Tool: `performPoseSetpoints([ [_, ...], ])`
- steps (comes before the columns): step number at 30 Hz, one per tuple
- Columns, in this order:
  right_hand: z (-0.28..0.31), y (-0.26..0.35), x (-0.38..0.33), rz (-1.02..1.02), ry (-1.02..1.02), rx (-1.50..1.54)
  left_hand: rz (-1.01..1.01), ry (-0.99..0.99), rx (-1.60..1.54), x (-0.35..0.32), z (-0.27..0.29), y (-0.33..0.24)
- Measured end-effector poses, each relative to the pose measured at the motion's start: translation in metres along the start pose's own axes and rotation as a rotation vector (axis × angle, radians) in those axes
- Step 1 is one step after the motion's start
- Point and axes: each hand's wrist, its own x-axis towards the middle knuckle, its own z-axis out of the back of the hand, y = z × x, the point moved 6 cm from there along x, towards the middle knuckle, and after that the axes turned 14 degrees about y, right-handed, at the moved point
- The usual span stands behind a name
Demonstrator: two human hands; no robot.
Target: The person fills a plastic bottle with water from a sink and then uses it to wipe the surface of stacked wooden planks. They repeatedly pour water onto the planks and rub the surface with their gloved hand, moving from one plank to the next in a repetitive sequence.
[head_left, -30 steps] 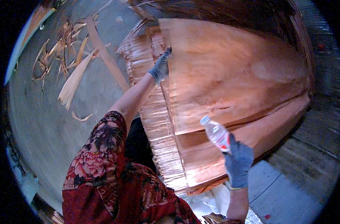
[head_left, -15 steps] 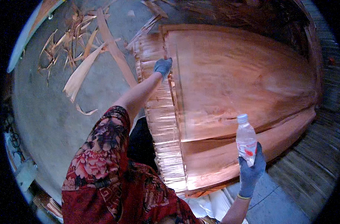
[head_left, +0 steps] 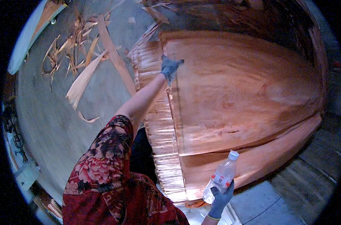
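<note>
A stack of reddish-brown wood veneer sheets [head_left: 238, 93] lies in front of me, its layered edge [head_left: 164, 150] running along the left side. My left hand [head_left: 171, 68], in a grey-blue glove, is at the far part of that edge. Its fingers are spread over the top sheet, with nothing visible between them. In my right hand [head_left: 222, 198], gloved too, is a clear plastic bottle [head_left: 221, 176] with a pale blue cap and a red-and-white label. The bottle is tilted, its cap pointing away to the right, above the near part of the stack.
Long veneer strips [head_left: 86, 80] and a tangle of thin scraps [head_left: 71, 48] lie on the grey floor [head_left: 54, 123] to the left. Dark veneer pieces [head_left: 230, 17] are heaped beyond the stack. Pale floor tiles [head_left: 256, 202] show at the lower right.
My right hand has brought the bottle nearer and to the left, tipping it from nearly upright to a slant. My left hand has opened from a closed shape and shifted slightly right.
</note>
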Motion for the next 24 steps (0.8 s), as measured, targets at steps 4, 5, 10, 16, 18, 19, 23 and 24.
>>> performPoseSetpoints([
  [4, -0.006, -0.024, -0.012, -0.025, 0.068, 0.190, 0.371, -0.031, 0.114, 0.006, 0.025, 0.000],
  [5, -0.010, -0.021, -0.015, 0.003, 0.151, 0.223, 0.316, 0.103, -0.050, 0.008, 0.017, -0.002],
  [10, -0.023, -0.060, -0.055, -0.178, 0.210, 0.382, 0.275, 0.374, 0.299, -0.003, 0.006, -0.022],
  [16, -0.035, -0.154, -0.077, -0.239, 0.228, 0.506, -0.023, 0.364, 0.557, -0.002, -0.007, -0.034],
  [18, -0.035, -0.193, -0.079, -0.236, 0.259, 0.470, -0.135, 0.342, 0.657, 0.001, 0.001, -0.035],
  [19, -0.036, -0.213, -0.082, -0.234, 0.285, 0.450, -0.185, 0.304, 0.622, 0.000, 0.008, -0.035],
  [23, -0.041, -0.214, -0.095, -0.218, 0.271, 0.781, -0.344, 0.280, -0.102, -0.040, -0.042, -0.065],
  [24, -0.046, -0.193, -0.095, -0.219, 0.279, 0.939, -0.357, 0.288, -0.114, -0.053, -0.039, -0.079],
])
